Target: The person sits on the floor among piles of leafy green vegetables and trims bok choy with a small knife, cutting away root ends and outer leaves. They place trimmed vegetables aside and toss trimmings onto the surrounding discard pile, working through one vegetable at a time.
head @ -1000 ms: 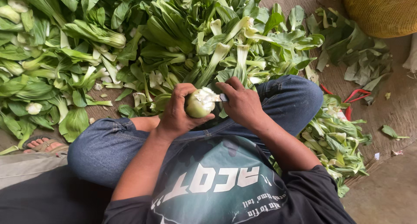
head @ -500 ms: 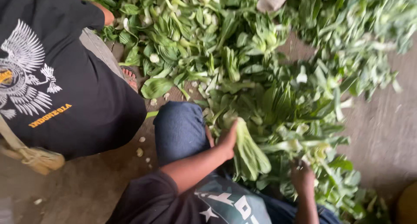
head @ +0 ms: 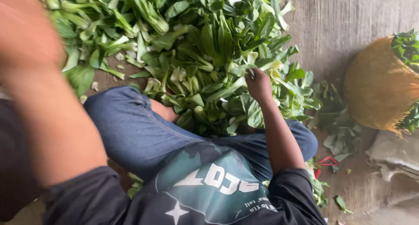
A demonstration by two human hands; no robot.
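while the person sat cross-legged on the bare floor [head: 349,15], the right hand [head: 258,84] reached forward into the heap of bok choy [head: 200,46]; its fingers were curled together around something thin and pale, with a small grey tip showing above the knuckles, though what it was could not be told; the hand lay on the greens, touching a long pale stalk [head: 227,89] that ran leftward from it; the left hand [head: 26,37] was lifted close to the camera at the left edge, badly blurred, so whether it was closed or spread, or held anything, could not be told; the heap spread from the top left down over the blue jeans [head: 139,133] at the knees; loose leaves and trimmed scraps [head: 340,140] lay at the right beside the leg; a woven straw basket [head: 375,85] stood well apart at the right edge, dark green leaves showing at its mouth; a small red thing [head: 326,161] lay on the floor near the right knee
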